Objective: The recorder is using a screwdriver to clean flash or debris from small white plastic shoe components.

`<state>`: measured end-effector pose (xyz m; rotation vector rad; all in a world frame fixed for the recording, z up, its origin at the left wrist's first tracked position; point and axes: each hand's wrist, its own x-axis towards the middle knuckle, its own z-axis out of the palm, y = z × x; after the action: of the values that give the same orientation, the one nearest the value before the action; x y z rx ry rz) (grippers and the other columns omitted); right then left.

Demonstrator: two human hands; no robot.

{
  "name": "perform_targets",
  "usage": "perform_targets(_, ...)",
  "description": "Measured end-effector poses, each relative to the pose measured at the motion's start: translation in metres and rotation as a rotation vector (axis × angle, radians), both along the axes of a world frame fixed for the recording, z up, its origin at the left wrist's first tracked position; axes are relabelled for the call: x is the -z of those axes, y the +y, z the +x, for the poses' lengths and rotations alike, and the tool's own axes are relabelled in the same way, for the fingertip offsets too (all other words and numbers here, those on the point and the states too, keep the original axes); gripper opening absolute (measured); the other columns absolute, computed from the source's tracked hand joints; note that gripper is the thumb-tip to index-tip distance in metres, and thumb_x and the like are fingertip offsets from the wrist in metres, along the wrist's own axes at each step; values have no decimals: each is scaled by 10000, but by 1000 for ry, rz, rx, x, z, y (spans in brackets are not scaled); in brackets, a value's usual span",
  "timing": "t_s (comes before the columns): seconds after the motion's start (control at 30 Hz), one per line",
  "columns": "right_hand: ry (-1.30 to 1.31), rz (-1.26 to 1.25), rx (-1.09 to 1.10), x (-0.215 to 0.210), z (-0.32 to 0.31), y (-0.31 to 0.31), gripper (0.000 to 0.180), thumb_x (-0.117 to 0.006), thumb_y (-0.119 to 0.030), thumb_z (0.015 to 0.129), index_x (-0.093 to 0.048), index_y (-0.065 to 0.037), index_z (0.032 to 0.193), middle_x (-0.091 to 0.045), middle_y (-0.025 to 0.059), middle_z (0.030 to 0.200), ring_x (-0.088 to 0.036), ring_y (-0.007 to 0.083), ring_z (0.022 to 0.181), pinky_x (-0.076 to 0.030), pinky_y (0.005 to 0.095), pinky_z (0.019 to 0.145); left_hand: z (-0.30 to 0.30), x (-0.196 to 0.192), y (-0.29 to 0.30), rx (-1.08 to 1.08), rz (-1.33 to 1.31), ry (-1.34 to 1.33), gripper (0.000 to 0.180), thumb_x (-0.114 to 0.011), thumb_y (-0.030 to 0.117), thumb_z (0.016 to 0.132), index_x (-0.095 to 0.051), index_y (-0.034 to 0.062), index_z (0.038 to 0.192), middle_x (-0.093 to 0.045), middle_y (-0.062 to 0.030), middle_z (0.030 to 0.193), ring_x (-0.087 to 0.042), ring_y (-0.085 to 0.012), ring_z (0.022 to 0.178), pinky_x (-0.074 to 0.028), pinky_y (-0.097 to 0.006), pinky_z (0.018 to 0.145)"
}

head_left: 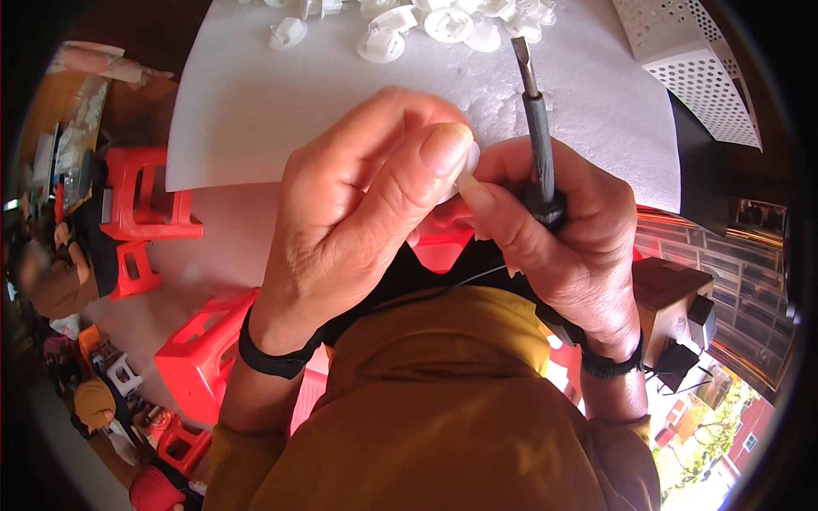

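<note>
My left hand [366, 187] pinches a small white plastic piece [471, 160] between thumb and bent forefinger. Most of that piece is hidden by my fingertips. Close beside it, my right hand [567, 230] is closed round the handle of a flat-blade screwdriver [538, 140], whose dark shaft and bare metal tip point up and away from me. My right thumb tip and forefinger also meet at the white piece's edge. Both hands are held over the near edge of a table covered with a white sheet [247, 128].
Several white round plastic parts [381, 44] lie in a heap at the table's far side. A white perforated box [694, 72] stands at the far right. Red stools [200, 353] are on the floor to my left, where other people [60, 272] sit. A brown box [673, 294] is at lower right.
</note>
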<state>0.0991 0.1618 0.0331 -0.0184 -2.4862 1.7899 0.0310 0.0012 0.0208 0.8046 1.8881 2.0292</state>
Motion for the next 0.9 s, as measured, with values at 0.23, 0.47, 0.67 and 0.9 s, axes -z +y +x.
perform_targets(0.23, 9, 26, -34, 1, -2, 0, 113, -681, -81, 871, -634, -5, 940, -596, -25, 657, -471, 7, 534, -362, 168, 471, 0, 1, -1, -19, -16, -31, 304, -491, 269, 983, -618, -6, 954, -537, 16, 730, -390, -36, 608, -313, -197, 543)
perform_targets(0.47, 13, 52, -46, 1, -2, 1, 112, -682, -78, 872, -636, -4, 943, -593, -34, 677, -471, 5, 565, -364, 167, 498, -1, 0, -2, -23, -32, -3, 301, -493, 266, 984, -618, -7, 958, -517, 26, 723, -381, -33, 606, -301, -194, 535)
perform_targets(0.67, -6, 60, -16, 1, -3, -2, 104, -681, -72, 871, -637, -9, 941, -589, -43, 693, -474, 0, 600, -370, 167, 524, -2, 2, -2, -23, -34, 3, 300, -503, 272, 980, -614, -4, 942, -504, 30, 716, -378, -31, 603, -293, -194, 526)
perform_targets(0.9, 48, 81, -35, 5, -4, 0, 112, -682, -94, 874, -632, -11, 930, -598, -34, 684, -482, 5, 577, -379, 171, 510, -1, 2, 2, -56, -48, 44, 307, -501, 268, 981, -614, -10, 917, -485, 33, 689, -370, -33, 575, -284, -197, 509)
